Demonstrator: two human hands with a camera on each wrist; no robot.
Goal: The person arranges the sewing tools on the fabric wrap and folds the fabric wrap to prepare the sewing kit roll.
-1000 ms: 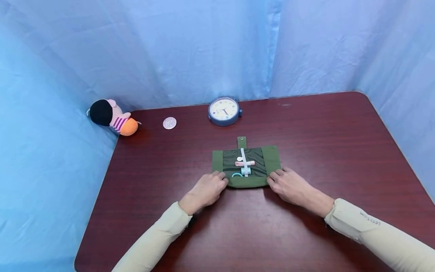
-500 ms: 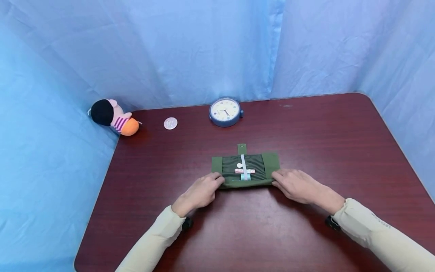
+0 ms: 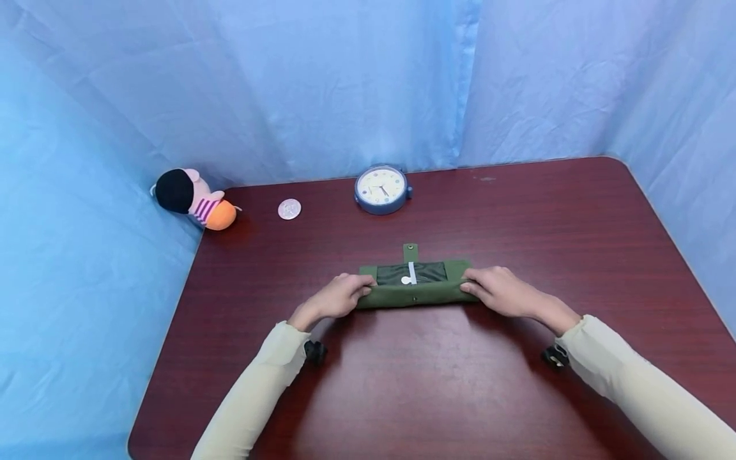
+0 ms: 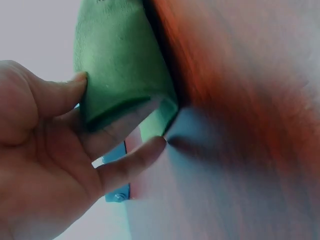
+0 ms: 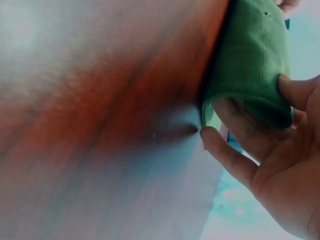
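A green cloth sewing-kit pouch (image 3: 414, 296) lies on the table with its near part folded over toward the back. Its dark inner panel (image 3: 388, 275) shows behind the fold, along with a white elastic strap (image 3: 412, 271) and a small round white piece (image 3: 405, 280). A tab with a snap (image 3: 410, 252) points away from me. My left hand (image 3: 339, 296) pinches the fold's left end, thumb on the outer cloth and fingers inside the curl in the left wrist view. At the right end, my right hand (image 3: 501, 291) grips the fold the same way.
A blue round clock (image 3: 381, 190) stands at the table's back edge, beyond the pouch. Left of it lies a silver coin-like disc (image 3: 289, 209). A plush toy (image 3: 195, 199) rests at the back left corner. Blue curtains (image 3: 345, 83) border the dark red table (image 3: 575, 243).
Both hands have rolled the pouch's near edge up and away from me. The fold now covers the pink-and-white roll and teal item that showed earlier; a snap on the outside has come into view.
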